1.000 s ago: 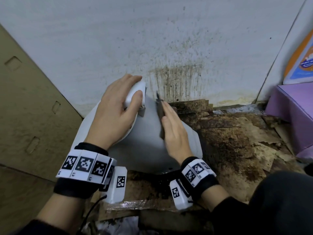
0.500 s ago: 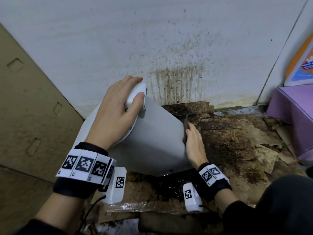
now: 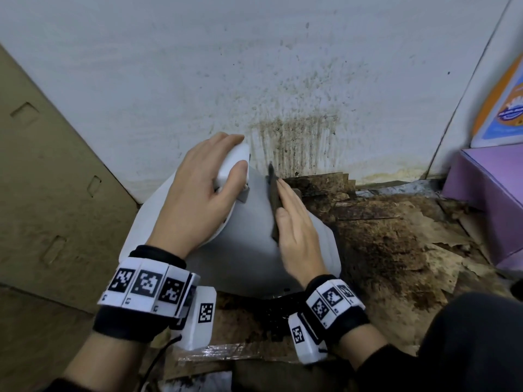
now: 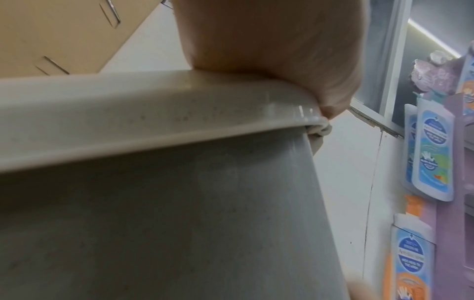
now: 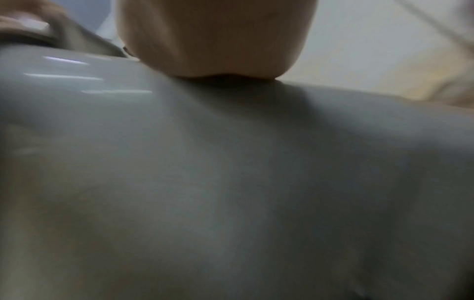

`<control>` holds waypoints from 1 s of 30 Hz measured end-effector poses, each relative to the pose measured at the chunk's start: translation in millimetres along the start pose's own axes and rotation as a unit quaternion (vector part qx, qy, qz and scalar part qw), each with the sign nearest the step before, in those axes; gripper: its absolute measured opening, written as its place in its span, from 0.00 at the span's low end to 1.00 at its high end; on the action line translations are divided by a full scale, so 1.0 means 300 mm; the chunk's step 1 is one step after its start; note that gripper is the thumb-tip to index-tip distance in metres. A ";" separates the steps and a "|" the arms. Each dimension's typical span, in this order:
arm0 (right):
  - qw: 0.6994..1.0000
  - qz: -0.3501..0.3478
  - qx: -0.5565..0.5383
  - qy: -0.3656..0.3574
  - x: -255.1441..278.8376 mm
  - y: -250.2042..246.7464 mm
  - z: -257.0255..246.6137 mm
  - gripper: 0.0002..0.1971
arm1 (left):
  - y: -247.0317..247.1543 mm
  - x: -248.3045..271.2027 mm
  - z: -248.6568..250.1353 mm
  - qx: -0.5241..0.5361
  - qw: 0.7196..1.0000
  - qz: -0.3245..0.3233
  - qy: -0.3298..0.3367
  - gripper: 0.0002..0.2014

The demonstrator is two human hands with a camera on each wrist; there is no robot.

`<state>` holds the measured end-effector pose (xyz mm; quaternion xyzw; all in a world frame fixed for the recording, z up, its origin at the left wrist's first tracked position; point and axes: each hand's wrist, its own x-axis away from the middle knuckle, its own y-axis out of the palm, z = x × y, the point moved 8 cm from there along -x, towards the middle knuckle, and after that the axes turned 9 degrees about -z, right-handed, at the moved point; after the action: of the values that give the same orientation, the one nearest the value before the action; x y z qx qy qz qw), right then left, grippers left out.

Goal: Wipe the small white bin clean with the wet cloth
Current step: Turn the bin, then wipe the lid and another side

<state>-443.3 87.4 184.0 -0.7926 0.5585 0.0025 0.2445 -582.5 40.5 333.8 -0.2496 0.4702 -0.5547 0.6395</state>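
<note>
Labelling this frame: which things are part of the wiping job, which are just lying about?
In the job:
bin
cloth, pressed flat to the bin
left hand, gripping the bin's rim
right hand

Lying about:
cardboard
purple box
bottles

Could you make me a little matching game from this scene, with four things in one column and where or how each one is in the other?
Things:
1. left hand
2. right hand
3. dark cloth
4. purple box

States:
A. on the floor, far right
B. grips the bin's lid edge
C. between palm and bin side
D. flat, pressing on the cloth

Pairs: 1-B, 2-D, 3-C, 4-A
</note>
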 end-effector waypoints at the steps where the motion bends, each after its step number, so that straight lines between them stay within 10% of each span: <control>1: 1.000 0.008 -0.006 0.028 0.017 -0.014 0.060 0.29 | -0.002 0.001 -0.005 0.002 1.000 0.000 -0.003 0.21; 13: 0.969 0.048 -0.025 0.243 0.108 -0.077 0.321 0.29 | -0.004 -0.001 -0.014 0.014 1.000 0.014 -0.011 0.20; 24: 0.991 -0.036 -0.121 0.047 -0.057 0.055 -0.172 0.28 | 0.015 -0.019 0.004 0.000 1.000 0.007 0.001 0.22; 30: 1.000 0.020 -0.002 -0.024 -0.001 0.019 -0.062 0.28 | 0.014 -0.009 -0.009 0.005 1.000 0.001 -0.001 0.22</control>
<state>-453.6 79.0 198.4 -0.7818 0.5678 0.0276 0.2562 -582.8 44.7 330.0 -0.2466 0.4666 -0.5565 0.6417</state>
